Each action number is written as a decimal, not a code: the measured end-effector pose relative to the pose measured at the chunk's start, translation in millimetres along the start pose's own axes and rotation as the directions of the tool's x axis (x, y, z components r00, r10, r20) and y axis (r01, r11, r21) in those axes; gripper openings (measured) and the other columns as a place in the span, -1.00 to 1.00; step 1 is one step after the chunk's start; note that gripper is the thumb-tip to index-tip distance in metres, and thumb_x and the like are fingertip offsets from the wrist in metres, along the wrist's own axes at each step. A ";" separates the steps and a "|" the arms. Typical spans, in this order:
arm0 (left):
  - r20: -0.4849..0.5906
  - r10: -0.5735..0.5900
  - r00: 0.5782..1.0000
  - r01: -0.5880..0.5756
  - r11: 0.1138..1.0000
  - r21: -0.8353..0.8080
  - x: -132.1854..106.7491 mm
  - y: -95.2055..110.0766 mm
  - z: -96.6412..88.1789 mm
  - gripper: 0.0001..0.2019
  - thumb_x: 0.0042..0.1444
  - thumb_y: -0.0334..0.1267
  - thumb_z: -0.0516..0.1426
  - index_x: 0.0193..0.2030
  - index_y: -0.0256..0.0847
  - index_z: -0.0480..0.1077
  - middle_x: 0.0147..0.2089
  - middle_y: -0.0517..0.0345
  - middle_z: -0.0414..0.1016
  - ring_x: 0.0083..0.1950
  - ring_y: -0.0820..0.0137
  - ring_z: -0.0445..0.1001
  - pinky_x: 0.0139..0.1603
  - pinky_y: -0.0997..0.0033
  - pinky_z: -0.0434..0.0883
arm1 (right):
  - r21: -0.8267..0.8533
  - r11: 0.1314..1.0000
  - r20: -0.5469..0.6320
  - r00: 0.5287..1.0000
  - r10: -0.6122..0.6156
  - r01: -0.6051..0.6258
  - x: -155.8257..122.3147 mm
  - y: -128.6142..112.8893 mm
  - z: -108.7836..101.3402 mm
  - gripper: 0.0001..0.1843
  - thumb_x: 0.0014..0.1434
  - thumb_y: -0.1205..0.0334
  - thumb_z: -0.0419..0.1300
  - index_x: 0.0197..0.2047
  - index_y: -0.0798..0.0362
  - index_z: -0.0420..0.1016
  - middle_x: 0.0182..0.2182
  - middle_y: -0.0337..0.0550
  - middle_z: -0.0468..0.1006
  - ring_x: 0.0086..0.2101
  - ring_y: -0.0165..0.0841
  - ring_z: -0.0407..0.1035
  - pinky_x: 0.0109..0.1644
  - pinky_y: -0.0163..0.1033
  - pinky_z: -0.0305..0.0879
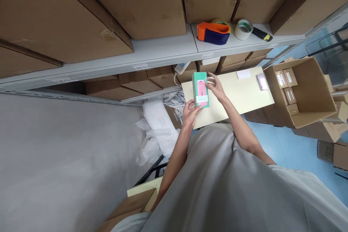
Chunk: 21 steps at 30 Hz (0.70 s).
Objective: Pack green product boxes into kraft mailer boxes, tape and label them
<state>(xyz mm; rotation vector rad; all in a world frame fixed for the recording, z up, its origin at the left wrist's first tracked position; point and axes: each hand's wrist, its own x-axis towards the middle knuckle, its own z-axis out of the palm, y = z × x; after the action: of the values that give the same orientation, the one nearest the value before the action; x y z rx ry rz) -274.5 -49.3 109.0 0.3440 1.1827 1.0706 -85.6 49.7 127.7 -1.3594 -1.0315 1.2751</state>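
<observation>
A green box (pixel 195 86) with a pink device pictured on its front is held upright, slightly tilted, above the pale tabletop (pixel 231 96). My left hand (pixel 190 113) grips its lower left corner, the thumb lying across the front. At the upper right edge, my right hand (pixel 215 87) has its thumb and fingertips on the box, the fingers bent. A white label band crosses the lower part of the picture on the box. The back of the box is hidden.
An open carton (pixel 312 90) with several small boxes stands to the right. Above, an orange and blue tape dispenser (pixel 214 32), a tape roll (pixel 243 30) and a cutter (pixel 261 34) lie on a shelf. White wrapping (pixel 160 127) stands left of the table.
</observation>
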 end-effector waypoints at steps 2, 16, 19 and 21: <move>-0.060 0.107 0.992 -0.101 0.991 0.091 -2.2 0.4 3.9 -0.39 -0.14 -0.41 0.57 0.05 -0.07 0.49 0.20 0.02 0.67 0.36 0.11 0.67 0.45 0.07 0.60 | -0.071 0.996 -0.057 0.997 -0.050 0.045 1.3 -0.2 6.7 -0.13 0.08 -0.26 0.59 0.38 -0.20 0.54 0.24 -0.01 0.66 0.18 -0.06 0.57 0.31 0.08 0.62; -0.097 -0.378 0.921 0.311 0.861 -0.402 -25.0 7.9 -2.2 -0.89 0.36 -0.30 0.34 -0.05 -0.12 0.51 0.07 -0.06 0.72 0.35 0.14 0.70 0.47 0.06 0.65 | 0.184 0.963 -0.010 0.979 0.203 -0.198 5.3 17.4 2.5 -0.28 0.02 -0.28 0.47 0.15 -0.20 0.41 -0.08 -0.24 0.72 -0.08 -0.16 0.66 -0.12 -0.10 0.67; -0.028 -0.436 0.899 0.376 0.805 -0.459 -30.1 12.4 4.6 -0.94 0.42 -0.35 0.28 -0.02 -0.16 0.55 -0.01 -0.04 0.75 0.25 0.18 0.76 0.49 0.05 0.64 | 0.277 0.938 0.031 0.978 0.208 -0.208 5.0 20.8 5.7 -0.30 -0.02 -0.33 0.43 0.06 -0.17 0.38 -0.08 -0.18 0.72 -0.06 -0.10 0.65 -0.12 -0.08 0.68; -0.034 -0.436 0.899 0.368 0.796 -0.481 -34.0 13.2 9.2 -0.96 0.43 -0.37 0.27 -0.03 -0.18 0.55 -0.03 -0.05 0.75 0.21 0.18 0.78 0.49 0.03 0.64 | 0.303 0.933 0.027 0.980 0.198 -0.197 5.2 20.7 7.4 -0.30 -0.03 -0.38 0.39 0.02 -0.15 0.36 -0.06 -0.14 0.72 -0.05 -0.08 0.65 -0.12 -0.06 0.69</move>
<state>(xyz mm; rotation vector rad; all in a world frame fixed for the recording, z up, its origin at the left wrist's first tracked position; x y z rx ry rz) -272.6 -67.9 141.7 -0.3605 1.0201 0.9682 -93.2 52.0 106.5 -1.2473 -0.6712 1.5103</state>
